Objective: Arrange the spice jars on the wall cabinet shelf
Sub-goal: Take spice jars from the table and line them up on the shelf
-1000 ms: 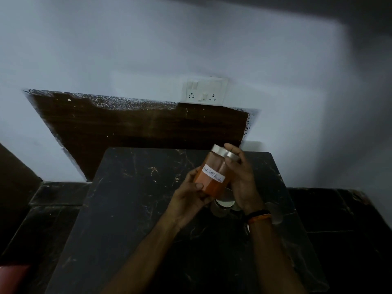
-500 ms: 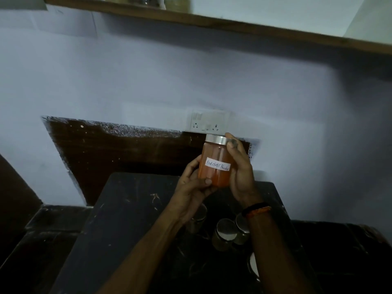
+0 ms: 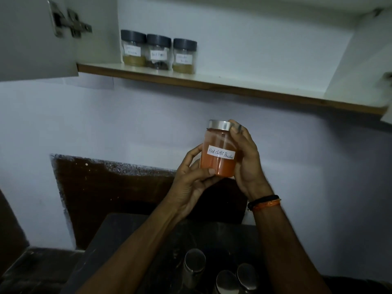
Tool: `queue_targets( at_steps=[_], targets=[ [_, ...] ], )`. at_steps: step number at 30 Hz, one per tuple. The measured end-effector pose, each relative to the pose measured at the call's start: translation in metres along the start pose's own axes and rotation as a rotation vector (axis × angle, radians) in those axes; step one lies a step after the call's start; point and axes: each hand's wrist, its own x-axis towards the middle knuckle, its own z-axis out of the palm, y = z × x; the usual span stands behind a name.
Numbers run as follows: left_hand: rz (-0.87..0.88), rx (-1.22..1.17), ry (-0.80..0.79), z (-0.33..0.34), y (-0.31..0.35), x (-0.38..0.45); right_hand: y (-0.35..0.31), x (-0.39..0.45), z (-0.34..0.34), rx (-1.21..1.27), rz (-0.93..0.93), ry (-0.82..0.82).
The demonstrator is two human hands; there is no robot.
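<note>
A jar of orange powder (image 3: 219,153) with a silver lid and a label reading "Red Chilli Powder" is held upright in front of the wall, below the cabinet shelf (image 3: 244,84). My left hand (image 3: 191,183) cups its base and left side. My right hand (image 3: 247,160) grips its right side, with a finger on the lid. Three dark-lidded labelled spice jars (image 3: 158,53) stand in a row at the shelf's left end. Three silver-lidded jars (image 3: 220,274) stand on the dark table below my arms.
The open cabinet door (image 3: 38,39) with its hinge hangs at the upper left. The shelf to the right of the three jars is bare white board. A dark marble table (image 3: 106,251) stands against the wall, before a brown panel (image 3: 110,192).
Both hands have lifted the red chilli jar from just above the table toward the shelf. My view has tilted upward, so the shelf and its three jars have come into sight.
</note>
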Motion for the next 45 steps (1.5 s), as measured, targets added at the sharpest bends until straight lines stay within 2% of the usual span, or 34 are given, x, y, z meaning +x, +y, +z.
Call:
queue_targets(
  at_steps=[11, 18, 23, 26, 31, 34, 36, 38, 41, 43, 45],
  targets=[
    [0.171, 0.272, -0.093, 0.041, 0.074, 0.052, -0.082, 0.05, 0.021, 0.0, -0.215, -0.067],
    [0.362, 0.676, -0.066, 0.065, 0.12, 0.078, -0.115, 0.08, 0.037, 0.0, -0.263, -0.056],
    [0.394, 0.82, -0.045, 0.075, 0.144, 0.1, -0.131, 0.099, 0.042, -0.046, -0.27, -0.077],
    [0.407, 0.869, -0.026, 0.079, 0.155, 0.113, -0.143, 0.111, 0.041, -0.161, -0.247, -0.088],
    [0.407, 0.882, -0.083, 0.078, 0.168, 0.134, -0.162, 0.128, 0.04, -0.307, -0.289, -0.116],
    [0.398, 0.97, -0.113, 0.077, 0.177, 0.145, -0.169, 0.142, 0.038, -0.332, -0.306, -0.117],
    [0.414, 1.148, -0.156, 0.073, 0.185, 0.153, -0.172, 0.155, 0.037, -0.367, -0.337, -0.088],
    [0.409, 1.458, -0.191, 0.067, 0.193, 0.162, -0.175, 0.168, 0.036, -0.403, -0.353, -0.065],
    [0.225, 1.897, -0.268, 0.055, 0.198, 0.179, -0.174, 0.187, 0.033, -0.405, -0.338, -0.033],
    [0.067, 2.042, -0.338, 0.048, 0.198, 0.188, -0.171, 0.201, 0.032, -0.418, -0.324, -0.01],
    [0.021, 2.07, -0.343, 0.043, 0.196, 0.197, -0.165, 0.215, 0.031, -0.43, -0.304, 0.004]
  ],
)
